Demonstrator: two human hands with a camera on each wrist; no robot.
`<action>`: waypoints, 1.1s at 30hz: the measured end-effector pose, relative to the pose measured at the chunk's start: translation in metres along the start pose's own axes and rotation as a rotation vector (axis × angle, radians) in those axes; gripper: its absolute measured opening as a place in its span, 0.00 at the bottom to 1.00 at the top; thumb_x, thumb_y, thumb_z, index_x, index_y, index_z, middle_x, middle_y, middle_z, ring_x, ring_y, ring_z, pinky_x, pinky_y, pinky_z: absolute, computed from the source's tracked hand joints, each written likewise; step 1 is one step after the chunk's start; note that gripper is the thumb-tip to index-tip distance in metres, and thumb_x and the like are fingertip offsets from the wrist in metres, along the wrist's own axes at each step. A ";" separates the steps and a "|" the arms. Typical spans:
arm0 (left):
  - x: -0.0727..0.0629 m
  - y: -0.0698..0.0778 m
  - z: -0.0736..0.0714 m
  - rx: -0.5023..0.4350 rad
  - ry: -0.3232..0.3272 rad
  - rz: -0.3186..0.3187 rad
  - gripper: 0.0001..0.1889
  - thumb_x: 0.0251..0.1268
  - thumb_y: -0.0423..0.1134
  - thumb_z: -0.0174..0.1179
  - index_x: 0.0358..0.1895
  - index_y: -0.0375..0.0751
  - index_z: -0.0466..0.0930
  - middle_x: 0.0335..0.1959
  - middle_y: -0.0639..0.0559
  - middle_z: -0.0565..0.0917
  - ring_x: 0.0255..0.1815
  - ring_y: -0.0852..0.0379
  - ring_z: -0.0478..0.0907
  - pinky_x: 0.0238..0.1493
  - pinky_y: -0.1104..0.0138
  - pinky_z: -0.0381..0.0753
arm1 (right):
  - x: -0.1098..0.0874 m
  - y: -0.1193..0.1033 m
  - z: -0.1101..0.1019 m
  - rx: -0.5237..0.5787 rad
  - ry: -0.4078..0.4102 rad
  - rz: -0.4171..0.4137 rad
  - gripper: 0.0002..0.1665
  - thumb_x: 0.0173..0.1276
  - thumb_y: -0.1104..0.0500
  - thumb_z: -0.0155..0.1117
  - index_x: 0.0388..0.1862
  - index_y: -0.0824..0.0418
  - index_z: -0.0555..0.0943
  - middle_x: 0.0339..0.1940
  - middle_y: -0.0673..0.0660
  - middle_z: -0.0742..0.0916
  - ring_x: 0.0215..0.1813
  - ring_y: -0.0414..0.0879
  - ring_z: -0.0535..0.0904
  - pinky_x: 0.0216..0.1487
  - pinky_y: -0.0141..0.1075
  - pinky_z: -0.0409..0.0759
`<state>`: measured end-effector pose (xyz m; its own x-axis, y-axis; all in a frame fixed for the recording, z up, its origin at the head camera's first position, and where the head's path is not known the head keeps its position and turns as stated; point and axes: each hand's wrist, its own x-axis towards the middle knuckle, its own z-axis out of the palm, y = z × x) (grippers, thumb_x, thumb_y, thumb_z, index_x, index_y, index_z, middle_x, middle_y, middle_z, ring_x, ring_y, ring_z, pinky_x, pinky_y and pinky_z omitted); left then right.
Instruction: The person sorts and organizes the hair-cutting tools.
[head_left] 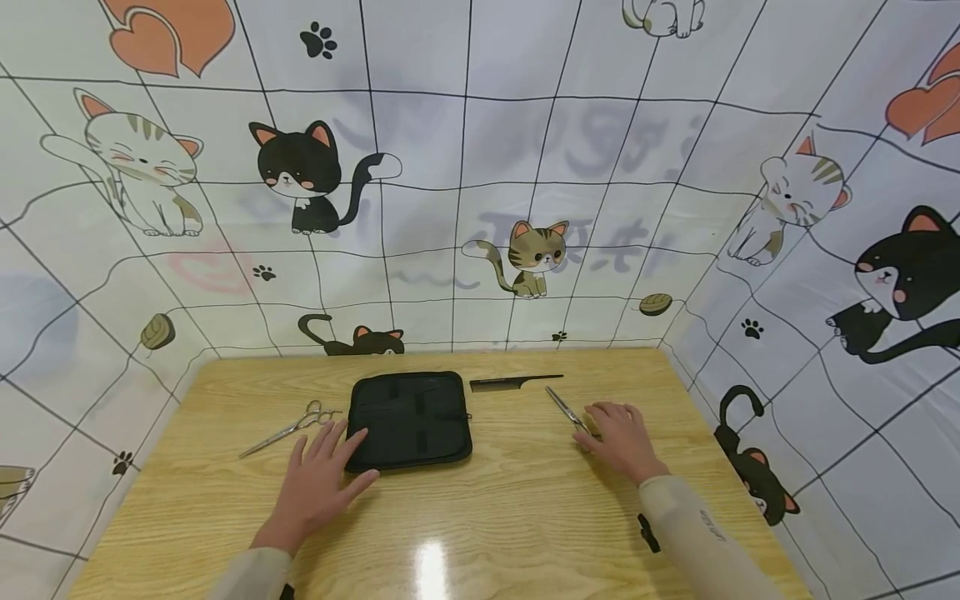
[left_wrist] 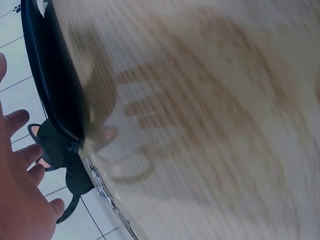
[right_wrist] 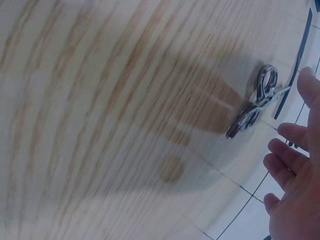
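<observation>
- Shiny, ring-handled silver metal scissors (right_wrist: 259,104) lay on a pale wood-grain tabletop (right_wrist: 75,150).
- A thin black comb (right_wrist: 298,57) lay beyond.
- The bare right hand (right_wrist: 302,195) was near the scissors.

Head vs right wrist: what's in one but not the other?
Only head: left hand, left-side scissors, both sleeves.
Only right wrist: palm side of the right hand, and clear finger loops of the right-side scissors, largely covered in head.
Both: that hand, those scissors, comb (dark strip in right wrist), wooden table, wall.
Black case: plain in head; can't tell in right wrist.
</observation>
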<state>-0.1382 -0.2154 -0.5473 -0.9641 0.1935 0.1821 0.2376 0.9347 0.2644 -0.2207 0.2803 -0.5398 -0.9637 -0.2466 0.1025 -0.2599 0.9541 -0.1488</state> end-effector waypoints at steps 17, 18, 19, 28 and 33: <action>0.007 0.020 0.013 -0.019 0.068 0.044 0.34 0.63 0.66 0.55 0.69 0.54 0.71 0.73 0.44 0.67 0.75 0.40 0.59 0.71 0.38 0.53 | 0.012 -0.005 0.010 -0.029 -0.003 0.011 0.31 0.68 0.41 0.62 0.60 0.62 0.78 0.55 0.63 0.82 0.60 0.61 0.75 0.67 0.60 0.64; 0.007 0.020 0.013 -0.022 0.064 0.043 0.34 0.63 0.66 0.55 0.69 0.54 0.71 0.73 0.44 0.67 0.75 0.40 0.59 0.71 0.38 0.53 | 0.013 -0.005 0.010 -0.026 -0.003 0.014 0.31 0.68 0.42 0.62 0.59 0.62 0.78 0.55 0.63 0.82 0.60 0.61 0.75 0.66 0.59 0.64; 0.007 0.021 0.013 -0.026 0.058 0.041 0.34 0.64 0.66 0.55 0.69 0.54 0.71 0.73 0.44 0.67 0.75 0.40 0.59 0.71 0.38 0.53 | 0.014 -0.005 0.010 -0.025 0.000 0.014 0.30 0.68 0.42 0.62 0.59 0.62 0.78 0.54 0.63 0.82 0.59 0.61 0.76 0.66 0.59 0.65; 0.008 0.028 0.014 -0.021 0.034 0.034 0.33 0.64 0.67 0.53 0.69 0.55 0.70 0.74 0.45 0.65 0.77 0.42 0.57 0.73 0.39 0.52 | 0.027 -0.005 0.007 -0.045 -0.028 0.044 0.21 0.71 0.46 0.61 0.52 0.60 0.82 0.46 0.59 0.87 0.49 0.59 0.81 0.56 0.59 0.74; 0.009 0.030 0.014 -0.027 0.062 0.047 0.33 0.64 0.65 0.55 0.68 0.55 0.72 0.73 0.44 0.67 0.76 0.42 0.59 0.72 0.39 0.54 | 0.035 -0.004 0.005 -0.032 -0.084 0.067 0.18 0.66 0.45 0.66 0.43 0.58 0.84 0.34 0.54 0.87 0.39 0.53 0.83 0.51 0.58 0.76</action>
<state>-0.1410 -0.1814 -0.5508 -0.9426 0.2176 0.2535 0.2866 0.9165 0.2790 -0.2541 0.2673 -0.5409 -0.9808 -0.1946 0.0099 -0.1943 0.9734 -0.1212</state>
